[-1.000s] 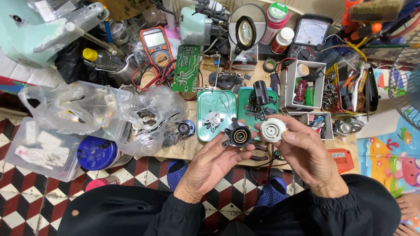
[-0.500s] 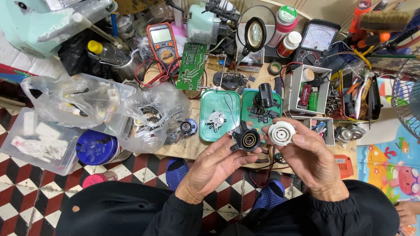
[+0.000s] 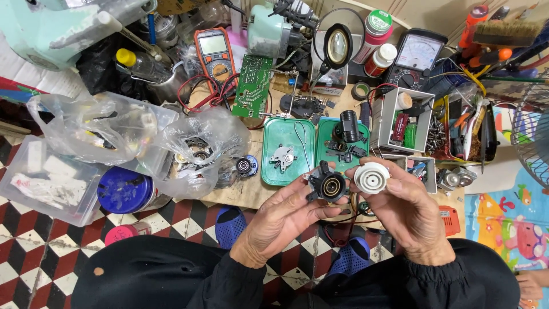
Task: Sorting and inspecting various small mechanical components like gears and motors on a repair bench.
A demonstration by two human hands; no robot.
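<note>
Mid-fit: left hand [image 3: 286, 220] pinching black socket part [image 3: 329, 184], right hand [image 3: 409, 214] pinching white ribbed cap [image 3: 372, 177], probably needs lining up.

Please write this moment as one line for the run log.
left hand: holds black round part | right hand: holds white round cap | parts apart | behind: green trays

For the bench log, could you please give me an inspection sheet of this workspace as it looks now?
Surface: wooden bench, crowded.
Job's things: black round part; white ribbed round part.
Clutter: two green trays, orange multimeter, green circuit board, plastic bags, magnifier, blue-lidded jar.
Grippers: left hand holds the black part; right hand holds the white part.
Cables: red leads by the multimeter.
Surroundings: checkered floor, blue slippers.
</note>
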